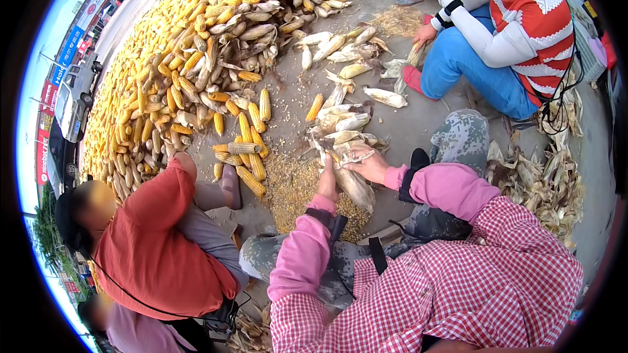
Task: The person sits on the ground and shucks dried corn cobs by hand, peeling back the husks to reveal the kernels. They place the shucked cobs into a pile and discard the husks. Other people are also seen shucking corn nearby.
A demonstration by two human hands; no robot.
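Observation:
In front of my knees, both hands are at a partly husked ear of corn. My left hand grips it from the near left side, thumb pointing away from me. My right hand has hold of the pale dry husk on its right side; some fingertips are hidden. Just below the right hand lies a corn ear wrapped in husk. Loose kernels are spread over the ground under and beside my left hand. More unhusked ears lie just beyond my hands.
A large heap of corn rises at the left and far side. Several bare yellow cobs lie left of the kernels. One person in red sits at my left, another in stripes at the far right. Stripped husks pile at the right.

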